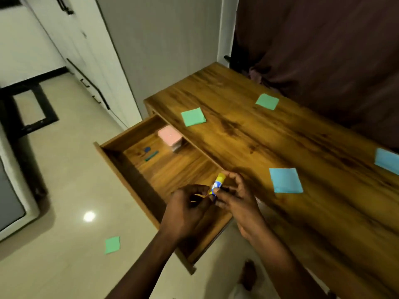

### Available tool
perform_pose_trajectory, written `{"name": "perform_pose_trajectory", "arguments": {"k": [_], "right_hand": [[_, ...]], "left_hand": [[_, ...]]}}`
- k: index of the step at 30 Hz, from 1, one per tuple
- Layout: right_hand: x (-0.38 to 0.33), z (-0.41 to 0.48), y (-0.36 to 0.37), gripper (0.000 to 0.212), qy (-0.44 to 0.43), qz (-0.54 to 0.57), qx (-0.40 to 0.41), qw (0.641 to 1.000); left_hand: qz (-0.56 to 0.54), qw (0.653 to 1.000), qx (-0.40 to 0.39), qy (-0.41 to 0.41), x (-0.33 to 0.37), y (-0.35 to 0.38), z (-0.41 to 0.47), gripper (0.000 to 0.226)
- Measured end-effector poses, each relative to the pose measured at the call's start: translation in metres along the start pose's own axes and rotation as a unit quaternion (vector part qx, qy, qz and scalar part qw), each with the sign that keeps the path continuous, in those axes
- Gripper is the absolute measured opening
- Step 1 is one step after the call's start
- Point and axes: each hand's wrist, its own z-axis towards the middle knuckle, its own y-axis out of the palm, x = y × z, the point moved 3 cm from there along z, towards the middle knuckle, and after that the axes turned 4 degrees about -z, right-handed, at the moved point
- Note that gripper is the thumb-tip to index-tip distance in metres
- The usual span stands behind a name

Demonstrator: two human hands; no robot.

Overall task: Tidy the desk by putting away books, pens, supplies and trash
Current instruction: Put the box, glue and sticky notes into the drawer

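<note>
A long wooden desk (259, 147) stands against a dark curtain (323, 50), its left end beside a pale wall. A drawer (138, 186) at the desk's left front corner is pulled wide open over the glossy tiled floor (75, 169).

Over the drawer's right part, just off the desk's front edge, both hands meet on a glue stick (217, 185) with a yellow cap and a blue label, tilted with the cap up. The right hand (239, 199) grips its body between curled fingers and thumb. The left hand (185, 210), fingers curled narrow, pinches the stick's lower end.

In the drawer's back left corner sits a pink pad of notes (169, 135). Near it on the drawer floor lie a small blue round thing (147, 149) and a slim green stick-like item (152, 156), both too blurred to name.

On the desk top lie four loose square notes, well apart. One green note (193, 116) is near the left end, and a second green one (267, 101) lies toward the back edge. A blue note (285, 180) is close to the front edge beside the right hand, and another blue one (387, 159) is cut off at the frame's right side.

A further green note (112, 244) lies on the floor, left of the drawer. White cabinet doors (71, 39) with dark handles run along the far left.
</note>
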Motion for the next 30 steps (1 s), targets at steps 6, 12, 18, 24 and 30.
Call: {"name": "perform_pose_trajectory", "arguments": {"k": [6,12,18,24,30], "right_hand": [[0.035,0.009,0.066,0.047,0.007,-0.027,-0.001,1.000],[0.055,0.049,0.100,0.052,0.022,-0.045,0.033,0.998],[0.071,0.089,0.130,0.030,0.047,-0.139,0.071,0.987],[0.071,0.132,0.161,0.029,0.079,-0.174,0.074,0.979],[0.075,0.174,0.186,0.022,0.095,-0.180,0.087,0.975]], "left_hand": [[0.030,1.000,-0.005,0.003,-0.038,-0.066,-0.012,0.018],[0.056,0.998,-0.004,0.018,-0.061,-0.099,0.023,0.018],[0.079,0.996,-0.024,-0.027,-0.088,-0.125,0.071,0.021],[0.133,0.990,-0.036,-0.037,-0.111,-0.151,0.112,0.026],[0.185,0.981,-0.054,-0.022,-0.131,-0.174,0.151,0.028]]}}
